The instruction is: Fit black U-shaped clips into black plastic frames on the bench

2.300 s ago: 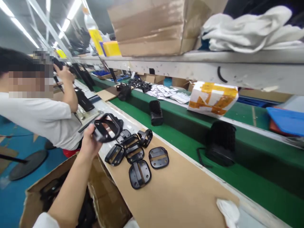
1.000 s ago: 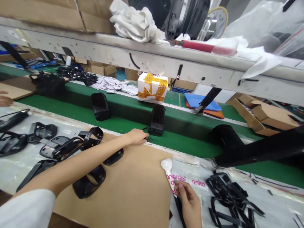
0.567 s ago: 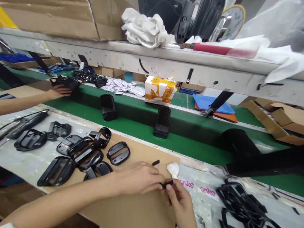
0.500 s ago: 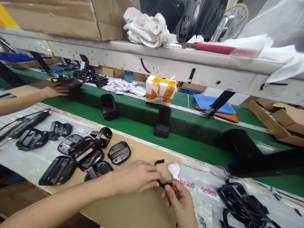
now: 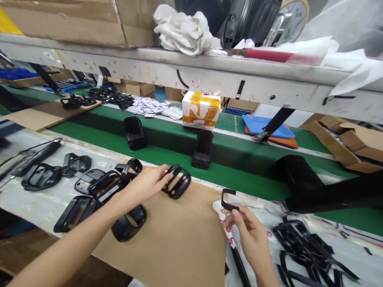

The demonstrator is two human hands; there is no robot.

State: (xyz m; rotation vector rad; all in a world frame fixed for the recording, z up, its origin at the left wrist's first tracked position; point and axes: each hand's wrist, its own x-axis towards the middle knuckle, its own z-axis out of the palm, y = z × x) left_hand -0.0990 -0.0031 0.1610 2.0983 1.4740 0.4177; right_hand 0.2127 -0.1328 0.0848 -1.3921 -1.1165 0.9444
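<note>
Clip [image 5: 229,199] raised, C opens right — R hand [image 5: 249,227] pinching

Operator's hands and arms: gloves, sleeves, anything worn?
The left hand and right hand are bare: no gloves, rings or wristbands visible. The left forearm and right forearm are uncovered too, with no sleeve, cable or marking in view.

Two bare human arms, slim and smooth: a left hand [image 5: 143,185] on a long forearm [image 5: 68,243] running in from the lower left corner, and a right hand [image 5: 253,227] on a shorter stretch of forearm [image 5: 266,271] rising from the bottom edge. Slender fingers [image 5: 236,213], short plain nails, uncovered skin right down to the edge of the view.
</note>
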